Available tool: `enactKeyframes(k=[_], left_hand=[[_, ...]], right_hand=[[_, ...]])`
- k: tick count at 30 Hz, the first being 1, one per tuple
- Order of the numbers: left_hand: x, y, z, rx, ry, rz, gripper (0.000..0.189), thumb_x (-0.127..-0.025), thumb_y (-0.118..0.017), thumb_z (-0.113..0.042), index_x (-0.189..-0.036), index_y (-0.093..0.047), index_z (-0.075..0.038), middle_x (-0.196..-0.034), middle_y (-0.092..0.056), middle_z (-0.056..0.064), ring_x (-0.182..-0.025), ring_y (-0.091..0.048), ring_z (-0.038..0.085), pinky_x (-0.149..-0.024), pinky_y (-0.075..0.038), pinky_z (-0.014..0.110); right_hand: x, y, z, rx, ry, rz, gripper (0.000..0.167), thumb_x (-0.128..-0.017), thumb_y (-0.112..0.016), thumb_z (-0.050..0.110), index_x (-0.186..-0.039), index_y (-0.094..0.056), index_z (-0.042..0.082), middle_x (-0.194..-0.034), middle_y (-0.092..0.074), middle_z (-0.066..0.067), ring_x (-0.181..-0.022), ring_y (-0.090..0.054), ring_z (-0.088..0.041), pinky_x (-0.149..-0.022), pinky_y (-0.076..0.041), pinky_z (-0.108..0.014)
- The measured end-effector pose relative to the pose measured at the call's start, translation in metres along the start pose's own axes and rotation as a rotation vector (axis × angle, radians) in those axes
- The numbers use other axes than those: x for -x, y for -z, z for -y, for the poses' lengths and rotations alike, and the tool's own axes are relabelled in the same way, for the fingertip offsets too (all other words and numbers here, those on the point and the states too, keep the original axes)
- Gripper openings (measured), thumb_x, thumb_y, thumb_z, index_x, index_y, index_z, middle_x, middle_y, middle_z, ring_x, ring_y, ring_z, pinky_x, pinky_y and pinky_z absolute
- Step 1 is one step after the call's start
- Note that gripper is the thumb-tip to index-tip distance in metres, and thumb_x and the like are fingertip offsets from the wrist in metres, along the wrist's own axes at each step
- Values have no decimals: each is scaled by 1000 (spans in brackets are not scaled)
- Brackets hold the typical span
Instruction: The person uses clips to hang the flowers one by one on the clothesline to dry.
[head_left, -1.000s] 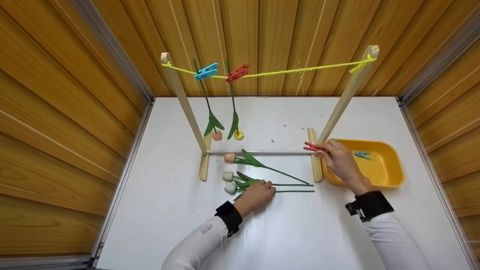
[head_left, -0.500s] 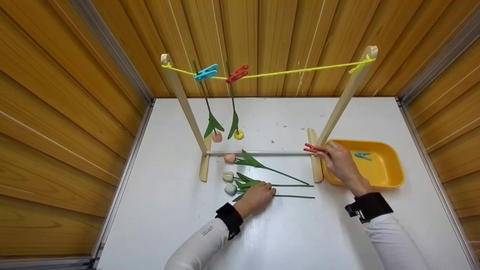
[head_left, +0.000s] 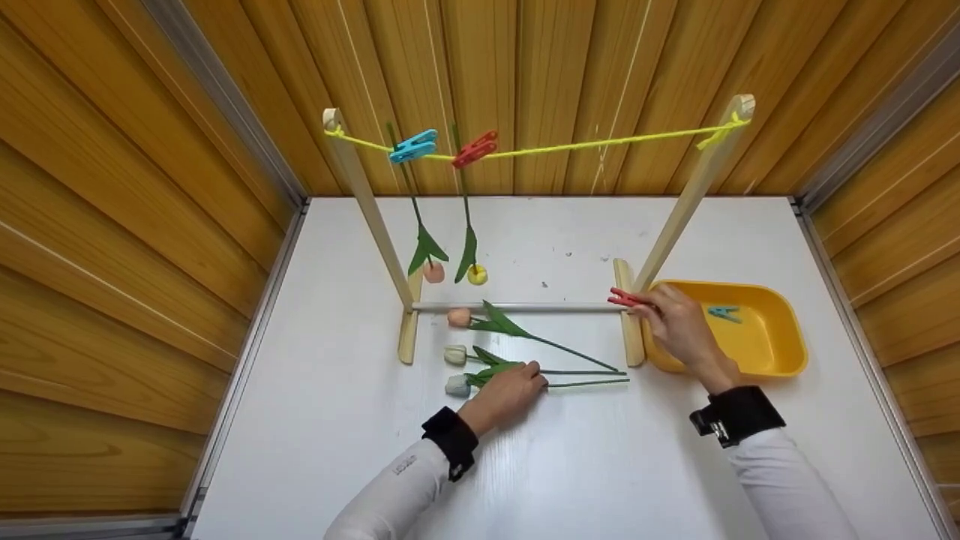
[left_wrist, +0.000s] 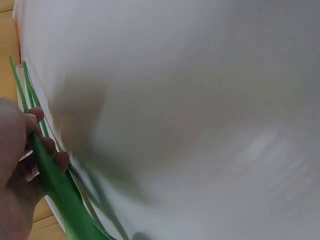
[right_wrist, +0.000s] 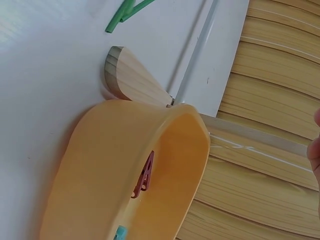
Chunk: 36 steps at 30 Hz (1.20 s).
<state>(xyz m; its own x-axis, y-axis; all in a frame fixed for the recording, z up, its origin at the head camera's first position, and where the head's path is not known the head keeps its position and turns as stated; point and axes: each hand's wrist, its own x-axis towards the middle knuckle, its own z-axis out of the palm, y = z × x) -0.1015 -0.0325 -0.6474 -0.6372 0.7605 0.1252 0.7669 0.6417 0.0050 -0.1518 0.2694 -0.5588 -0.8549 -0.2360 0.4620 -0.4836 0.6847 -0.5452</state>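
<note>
My left hand (head_left: 504, 397) pinches the stem of an artificial tulip with a pale blue head (head_left: 458, 385), low over the table; thumb and fingers around the green stem (left_wrist: 28, 95) show in the left wrist view. Just behind it lie a cream tulip (head_left: 454, 355) and a peach tulip (head_left: 459, 318), stems to the right. At the rack's right foot, my right hand (head_left: 684, 322) holds a red clothespin (head_left: 624, 298) by its handle end. On the yellow cord (head_left: 592, 145), a blue clothespin (head_left: 414, 146) and another red clothespin (head_left: 475, 149) hold two tulips head down.
A yellow bin (head_left: 776, 360) stands right of the wooden rack (head_left: 686, 199), under my right hand. Inside are a teal clothespin (head_left: 724, 313) and, seen in the right wrist view, a red clothespin (right_wrist: 144, 176). Wood-patterned panels (head_left: 555, 82) enclose the table.
My left hand has shifted slightly left with the pale blue tulip, whose head has turned and moved a little away from the cream one. The right hand stays nearly still with its red clothespin.
</note>
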Motion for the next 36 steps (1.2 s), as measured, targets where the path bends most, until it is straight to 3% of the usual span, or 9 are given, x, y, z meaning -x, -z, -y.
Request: enactKeyframes(k=[4,8,13,22,29,36], left_hand=[[0,9,6,69,23,38,14,-100,-56,-18,-109,-66,-16,-101,-66,-2,-88,-65,13,-75,-53,22],[0,20,12,149,58,66,18,-100,-50,-15,-115,-62,-15,-103,-69,-1,-91,-67,15,-74,-54,24],[0,30,16,229,102,38,20,-99,-50,-9,-117,-59,-14,-105,-70,-1,-94,-68,15,-76,-54,25],[-3,43,20,286,161,-63,28,-95,-54,1,-120,-56,-12,-108,-72,1,-98,-70,15,-83,-56,28],[-9,60,23,316,182,-172,30,-93,-63,-3,-121,-54,-11,-107,-72,4,-98,-70,15,-81,-56,28],[-14,74,25,301,198,-364,15,-104,-46,-8,-116,-56,-9,-97,-71,5,-88,-69,14,-73,-56,26]], right_hand=[[0,0,0,6,-21,22,21,-86,-74,4,-107,-73,0,-82,-59,-5,-72,-46,-10,-64,-35,-8],[2,0,1,11,-33,29,22,-86,-73,5,-108,-73,0,-84,-60,-6,-74,-47,-10,-66,-36,-7],[3,0,0,5,-48,25,22,-86,-74,5,-108,-73,1,-85,-61,-7,-74,-48,-11,-67,-37,-5],[3,-4,-4,8,-33,-6,19,-85,-74,4,-103,-73,-2,-82,-60,-8,-72,-49,-14,-66,-34,-7],[5,-7,-5,1,-43,-5,20,-85,-73,2,-104,-74,-2,-81,-59,-8,-72,-49,-13,-68,-35,-4],[4,-8,-3,2,-40,-10,21,-84,-74,2,-105,-74,-1,-80,-59,-7,-71,-48,-12,-66,-35,-6]])
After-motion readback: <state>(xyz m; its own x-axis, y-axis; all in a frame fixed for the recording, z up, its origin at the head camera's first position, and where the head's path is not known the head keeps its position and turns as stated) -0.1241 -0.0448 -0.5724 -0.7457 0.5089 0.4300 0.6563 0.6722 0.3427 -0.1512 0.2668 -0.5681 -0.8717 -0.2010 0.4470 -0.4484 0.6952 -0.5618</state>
